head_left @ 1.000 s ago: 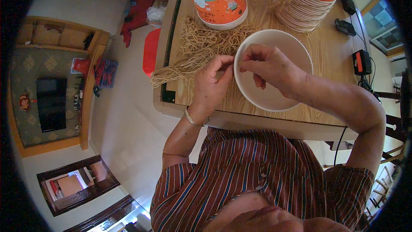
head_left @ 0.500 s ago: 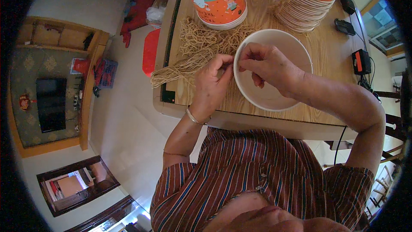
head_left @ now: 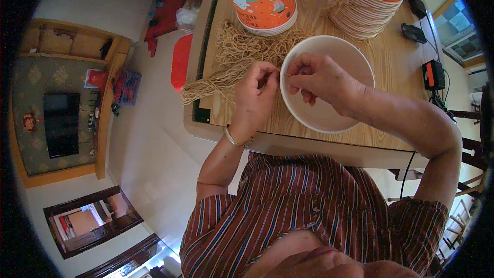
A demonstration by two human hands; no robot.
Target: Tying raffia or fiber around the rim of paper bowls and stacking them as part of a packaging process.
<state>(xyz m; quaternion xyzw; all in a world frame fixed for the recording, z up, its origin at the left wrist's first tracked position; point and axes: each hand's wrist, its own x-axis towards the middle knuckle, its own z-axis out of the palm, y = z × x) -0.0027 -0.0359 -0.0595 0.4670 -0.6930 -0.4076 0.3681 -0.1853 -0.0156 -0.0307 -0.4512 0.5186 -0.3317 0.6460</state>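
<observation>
White paper bowl [head_left: 329, 108] is being kept on the wooden bench [head_left: 396, 62], at its near edge. Left hand [head_left: 256, 92] and right hand [head_left: 321, 78] are being held together at the bowl's left rim, fingers [head_left: 267, 74] closed, pinching a thin string end [head_left: 284, 74]. Twine pile [head_left: 242, 54] is lying just left, beside printed cup stacks [head_left: 262, 0].
</observation>
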